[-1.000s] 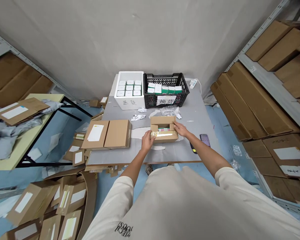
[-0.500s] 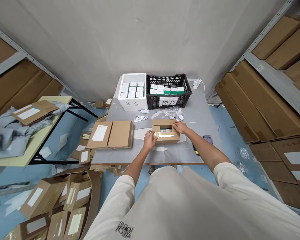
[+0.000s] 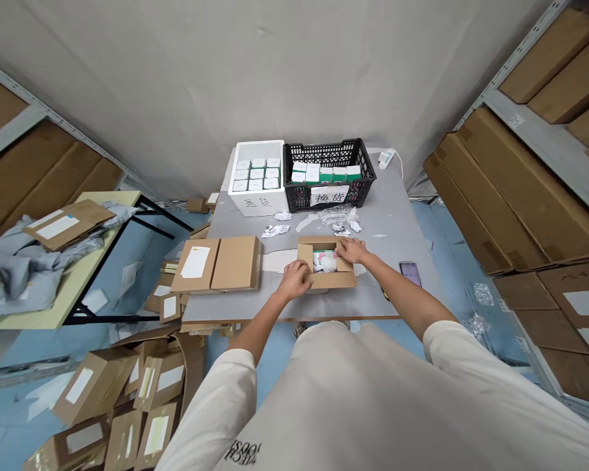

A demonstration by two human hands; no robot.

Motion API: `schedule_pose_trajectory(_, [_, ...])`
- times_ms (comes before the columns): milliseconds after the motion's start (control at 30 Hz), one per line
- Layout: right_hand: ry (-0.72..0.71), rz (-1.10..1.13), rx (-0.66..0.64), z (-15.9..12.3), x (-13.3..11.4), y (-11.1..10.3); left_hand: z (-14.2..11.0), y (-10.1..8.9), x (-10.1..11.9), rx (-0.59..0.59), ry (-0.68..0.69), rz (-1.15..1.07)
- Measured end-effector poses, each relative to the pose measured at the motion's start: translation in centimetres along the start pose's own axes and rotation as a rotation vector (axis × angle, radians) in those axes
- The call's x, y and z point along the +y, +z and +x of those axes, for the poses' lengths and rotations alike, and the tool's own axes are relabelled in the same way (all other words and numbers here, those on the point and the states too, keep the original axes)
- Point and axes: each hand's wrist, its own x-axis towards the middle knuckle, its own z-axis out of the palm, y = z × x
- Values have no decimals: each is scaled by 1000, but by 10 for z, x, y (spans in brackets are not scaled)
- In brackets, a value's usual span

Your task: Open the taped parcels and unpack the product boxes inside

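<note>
A small cardboard box (image 3: 332, 282) stands on the grey table in front of me with its top flaps spread. Inside it lie white crumpled packing (image 3: 326, 262) and something pink and green, only partly seen. My left hand (image 3: 295, 279) is closed on the box's left front corner, fingers curled over the edge. At the back right, my right hand (image 3: 351, 250) grips the right side, its fingertips over the rim. Two closed cardboard boxes, one with a white label (image 3: 195, 261) and one plain (image 3: 235, 263), sit side by side to the left.
Behind are a white foam box (image 3: 256, 203) and a black crate (image 3: 330, 196), both holding small white-and-green boxes. Crumpled paper (image 3: 275, 230) and clear plastic wrap (image 3: 334, 216) lie before them. A phone (image 3: 410, 273) rests at right. Parcels (image 3: 156, 379) fill a bin at lower left.
The front flap with tape has folded outward toward me, exposing the white packing inside. My left hand has shifted slightly nearer to me; my right hand stays at the box's right side.
</note>
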Motion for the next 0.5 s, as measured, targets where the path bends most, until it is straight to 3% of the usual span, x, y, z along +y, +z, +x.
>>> schedule_pose_trajectory(167, [36, -70, 2, -6, -14, 3, 24, 3, 10, -179, 189, 281])
schedule_pose_trajectory(267, [42, -104, 20, -8, -20, 5, 32, 3, 16, -233, 219, 375])
schedule_pose_trajectory(400, [52, -128, 39, -8, -23, 9, 20, -7, 15, -150, 174, 402])
schedule_pose_trajectory(500, [55, -136, 46, -7, -23, 13, 4, -17, 8, -43, 26, 412])
